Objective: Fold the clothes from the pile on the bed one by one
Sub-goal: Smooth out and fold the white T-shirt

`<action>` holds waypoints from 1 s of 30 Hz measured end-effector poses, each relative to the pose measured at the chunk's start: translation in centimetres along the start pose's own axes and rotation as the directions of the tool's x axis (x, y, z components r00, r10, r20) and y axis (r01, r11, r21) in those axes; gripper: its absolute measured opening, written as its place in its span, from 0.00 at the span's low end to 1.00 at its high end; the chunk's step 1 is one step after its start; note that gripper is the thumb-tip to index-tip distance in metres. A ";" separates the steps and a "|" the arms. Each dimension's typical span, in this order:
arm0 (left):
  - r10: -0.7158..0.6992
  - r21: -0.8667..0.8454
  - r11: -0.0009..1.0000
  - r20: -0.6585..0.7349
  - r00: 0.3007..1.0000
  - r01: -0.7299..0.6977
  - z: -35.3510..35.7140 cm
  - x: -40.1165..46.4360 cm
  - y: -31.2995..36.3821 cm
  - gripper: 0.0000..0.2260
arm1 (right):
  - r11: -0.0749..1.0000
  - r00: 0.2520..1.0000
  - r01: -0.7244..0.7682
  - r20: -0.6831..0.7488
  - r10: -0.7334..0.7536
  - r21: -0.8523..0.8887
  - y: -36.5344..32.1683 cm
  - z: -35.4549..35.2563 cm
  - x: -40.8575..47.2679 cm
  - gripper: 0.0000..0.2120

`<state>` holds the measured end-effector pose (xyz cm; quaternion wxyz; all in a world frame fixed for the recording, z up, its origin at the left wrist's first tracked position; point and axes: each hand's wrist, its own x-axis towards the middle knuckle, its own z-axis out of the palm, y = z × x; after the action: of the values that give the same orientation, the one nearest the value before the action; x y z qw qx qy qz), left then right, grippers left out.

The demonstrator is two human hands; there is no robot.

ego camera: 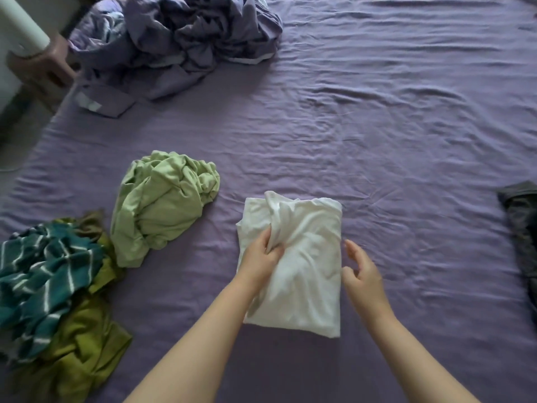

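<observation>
White garment [302,257] lies mid-bed [377,126], nearly folded into rectangle. Left hand [263,257] pinches loose fold, likely to tuck it flat. Right hand [361,271] slack, empty, beside right edge, ready to square it. Unfolded pile [58,286] waits left.

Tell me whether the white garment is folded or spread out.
Folded: the white garment lies as a compact rectangle on the bed, with the left hand pinching a loose fold.
</observation>
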<state>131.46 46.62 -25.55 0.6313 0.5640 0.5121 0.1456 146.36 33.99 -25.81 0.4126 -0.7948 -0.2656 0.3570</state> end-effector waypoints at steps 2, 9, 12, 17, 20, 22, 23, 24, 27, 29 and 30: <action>0.003 0.057 0.998 -0.043 0.999 0.000 -1.7 0.0 -1.1 0.19 | 0.987 1.000 0.028 0.013 -0.026 -0.159 0.4 0.6 0.1 0.27; -0.057 0.557 0.798 -0.311 0.949 0.231 -3.6 0.3 -3.5 0.32 | 0.952 0.986 -0.161 0.012 0.169 -0.259 1.5 3.6 1.0 0.33; -0.197 0.351 0.884 -0.323 0.926 0.310 -3.4 1.3 -3.8 0.35 | 0.946 0.972 -0.231 -0.020 0.233 -0.230 1.3 4.4 1.5 0.29; -0.415 -0.031 0.906 -0.273 0.868 0.423 -2.9 2.3 -3.9 0.26 | 0.954 0.962 -0.272 -0.020 0.271 -0.126 0.2 4.6 1.6 0.14; -0.326 -0.020 0.943 -0.234 0.916 0.331 -2.1 1.8 -3.2 0.17 | 0.974 0.977 -0.215 -0.012 0.215 -0.074 -0.5 3.8 1.0 0.06; -0.215 0.035 0.973 -0.221 0.951 0.228 -1.7 1.1 -2.4 0.13 | 0.983 0.985 -0.174 -0.020 0.173 -0.051 -1.2 2.7 0.7 0.05; -0.174 0.050 0.981 -0.211 0.962 0.189 -1.3 0.6 -1.8 0.11 | 0.987 0.988 -0.153 -0.027 0.152 -0.045 -1.5 2.0 0.6 0.04; -0.144 0.058 0.986 -0.207 0.968 0.159 -0.9 0.3 -1.0 0.09 | 0.990 0.991 -0.134 -0.035 0.133 -0.038 -1.8 1.1 0.5 0.03; -0.078 0.081 0.992 -0.180 0.981 0.093 0.9 -0.4 1.2 0.07 | 0.997 0.995 -0.076 -0.073 0.074 -0.023 -2.5 -2.1 0.5 0.03; -0.036 0.091 0.995 -0.142 0.989 0.049 2.8 -0.7 3.1 0.07 | 0.998 0.993 -0.057 -0.102 0.056 -0.007 -2.6 -4.9 0.5 0.03; -0.015 0.071 0.997 -0.118 0.993 0.024 3.9 -0.9 3.8 0.07 | 0.999 0.992 -0.052 -0.117 0.052 0.001 -2.5 -6.5 0.5 0.04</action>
<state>135.73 45.01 -22.43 0.5807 0.5719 0.5587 0.1535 151.45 32.64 -21.20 0.4173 -0.8213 -0.2206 0.3204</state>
